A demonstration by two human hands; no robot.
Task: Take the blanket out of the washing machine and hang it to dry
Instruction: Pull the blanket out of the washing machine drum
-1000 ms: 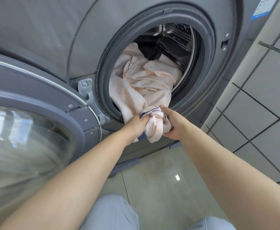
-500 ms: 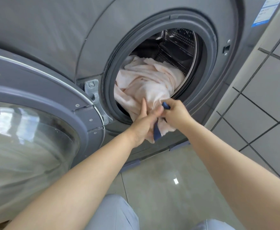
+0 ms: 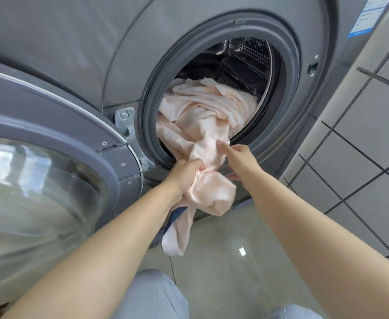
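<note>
Where tiles [image 3: 361, 139] meet floor [image 3: 223, 261], possibly wet gloss.

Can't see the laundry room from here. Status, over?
Left hand grips blanket; right hand open beside it. Blanket mostly inside the drum, one end hanging out. Nothing blocking.

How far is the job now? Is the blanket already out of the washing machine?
Not yet. Done: the door is open. In hand: the left hand grips the blanket, one end hanging outside; the right hand reaches for it. Left: most is inside the drum; hanging is not begun.
</note>
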